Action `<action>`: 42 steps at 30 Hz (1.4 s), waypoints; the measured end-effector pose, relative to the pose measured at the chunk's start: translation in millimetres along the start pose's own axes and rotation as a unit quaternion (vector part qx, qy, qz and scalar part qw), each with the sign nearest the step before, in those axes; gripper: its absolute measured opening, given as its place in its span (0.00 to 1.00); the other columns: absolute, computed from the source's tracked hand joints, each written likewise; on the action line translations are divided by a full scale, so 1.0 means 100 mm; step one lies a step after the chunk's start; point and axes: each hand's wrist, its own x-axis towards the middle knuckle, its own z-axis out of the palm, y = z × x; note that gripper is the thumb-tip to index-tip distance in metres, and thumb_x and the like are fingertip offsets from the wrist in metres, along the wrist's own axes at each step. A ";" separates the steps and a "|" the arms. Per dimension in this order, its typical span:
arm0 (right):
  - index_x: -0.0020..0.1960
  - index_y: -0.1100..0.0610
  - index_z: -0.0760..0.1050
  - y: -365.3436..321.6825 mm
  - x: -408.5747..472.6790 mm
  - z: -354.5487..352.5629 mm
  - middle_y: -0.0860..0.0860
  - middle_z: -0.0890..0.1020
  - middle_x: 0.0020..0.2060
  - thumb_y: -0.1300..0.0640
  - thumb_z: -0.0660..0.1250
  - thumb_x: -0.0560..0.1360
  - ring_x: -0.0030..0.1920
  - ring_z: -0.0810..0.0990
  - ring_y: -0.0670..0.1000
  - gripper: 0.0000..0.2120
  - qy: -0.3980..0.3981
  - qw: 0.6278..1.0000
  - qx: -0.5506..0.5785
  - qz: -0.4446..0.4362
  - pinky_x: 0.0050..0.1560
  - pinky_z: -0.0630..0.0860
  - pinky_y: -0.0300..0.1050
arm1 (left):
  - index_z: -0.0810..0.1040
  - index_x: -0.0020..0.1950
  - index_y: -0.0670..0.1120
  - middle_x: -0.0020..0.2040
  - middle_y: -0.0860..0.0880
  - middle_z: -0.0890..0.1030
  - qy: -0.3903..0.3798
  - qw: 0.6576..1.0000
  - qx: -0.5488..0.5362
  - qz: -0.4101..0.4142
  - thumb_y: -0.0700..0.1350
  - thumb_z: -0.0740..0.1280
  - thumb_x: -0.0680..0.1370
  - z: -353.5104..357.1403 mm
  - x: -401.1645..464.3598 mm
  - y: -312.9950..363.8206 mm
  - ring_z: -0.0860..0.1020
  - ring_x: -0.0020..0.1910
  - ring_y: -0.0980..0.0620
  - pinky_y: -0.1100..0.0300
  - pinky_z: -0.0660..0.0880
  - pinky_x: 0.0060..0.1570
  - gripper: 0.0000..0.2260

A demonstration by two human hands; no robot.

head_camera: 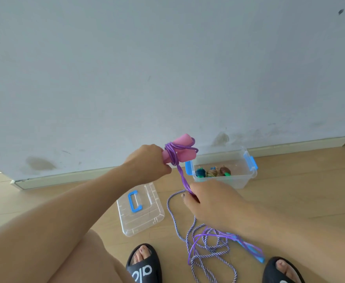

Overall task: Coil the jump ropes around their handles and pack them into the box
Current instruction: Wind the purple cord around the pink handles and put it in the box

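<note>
your bare left thigh [65,260] filled the near left corner, and your feet in black slides [144,264] sat at the near edge on the wooden floor [290,190]. between the slides lay a loose tangle: a striped purple-and-white rope [206,248] mixed with slack loops of the glossy purple rope [200,240], and a blue handle [255,254] showed just beside your right slide.

your left hand [149,163] was clenched around the near ends of the pink foam handles [181,149], holding the pair up in front of the wall [167,58]. several turns of the purple rope were wound around the handles just past your knuckles. from there a twisted, taut stretch ran down and right into your right hand [210,201], which was pinching it between thumb and fingers, lower and nearer than the left hand.

the clear box [241,180] with blue latches stood on the floor against the baseboard, to the far right behind your right hand. three coiled bundles [212,171] lay inside it in a row, one bluish, one tan, one brown. the clear lid [141,213] with its blue handle lay flat on the floor to the left of the box, nearer to you, under your left forearm.
</note>
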 end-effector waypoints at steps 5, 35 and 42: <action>0.41 0.53 0.68 -0.16 -0.04 -0.28 0.48 0.61 0.29 0.53 0.55 0.82 0.26 0.60 0.51 0.12 0.055 0.967 -0.205 -0.142 0.28 0.55 0.45 | 0.69 0.36 0.48 0.35 0.50 0.73 -0.008 0.997 0.077 0.013 0.49 0.67 0.72 0.06 -0.04 0.08 0.74 0.34 0.47 0.61 0.67 0.30 0.10; 0.30 0.57 0.55 0.29 0.38 -0.83 0.53 0.59 0.21 0.43 0.60 0.81 0.26 0.58 0.52 0.28 0.228 0.960 -0.061 -0.151 0.28 0.55 0.44 | 0.70 0.36 0.45 0.31 0.48 0.73 -0.060 0.983 0.112 0.135 0.47 0.66 0.71 0.11 -0.17 0.41 0.72 0.29 0.48 0.60 0.66 0.28 0.08; 0.29 0.58 0.59 0.39 0.56 -0.77 0.52 0.61 0.22 0.41 0.62 0.79 0.27 0.59 0.52 0.28 0.189 0.975 -0.001 -0.115 0.31 0.59 0.46 | 0.71 0.38 0.45 0.30 0.49 0.72 -0.069 0.975 0.115 0.175 0.47 0.65 0.72 0.02 -0.41 0.55 0.71 0.30 0.47 0.59 0.66 0.27 0.07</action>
